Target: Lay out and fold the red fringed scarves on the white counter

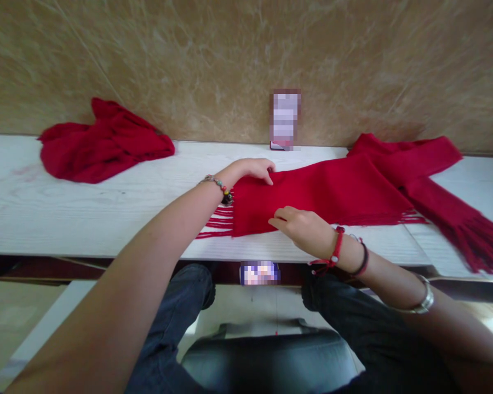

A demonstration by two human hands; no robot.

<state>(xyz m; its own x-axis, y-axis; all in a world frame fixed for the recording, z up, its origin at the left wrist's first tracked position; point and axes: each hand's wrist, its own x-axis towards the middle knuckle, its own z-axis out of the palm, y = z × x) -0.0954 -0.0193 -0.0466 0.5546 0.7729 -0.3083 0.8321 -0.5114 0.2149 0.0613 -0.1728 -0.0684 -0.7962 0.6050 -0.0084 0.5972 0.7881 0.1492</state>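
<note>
A red fringed scarf [312, 189] lies folded flat on the white tabletop, its tassels pointing left. At its far left edge is my left hand [258, 168], thumb and fingers bent but apart, touching the cloth. My right hand [302, 225] is over the near edge of the scarf with its fingers curled together. Whether cloth is pinched in those fingers is hidden. From the scarf's right end, a loose crossed part [435, 191] with its own fringe spreads toward the table's right side.
A crumpled red cloth [102, 145] lies at the back left of the white table [66, 219]. A blurred-out phone-like object [285, 120] leans on the marbled wall [189, 65]. Below the front edge is another blurred object [259, 273]. A dark stool seat [267, 361] is between my legs.
</note>
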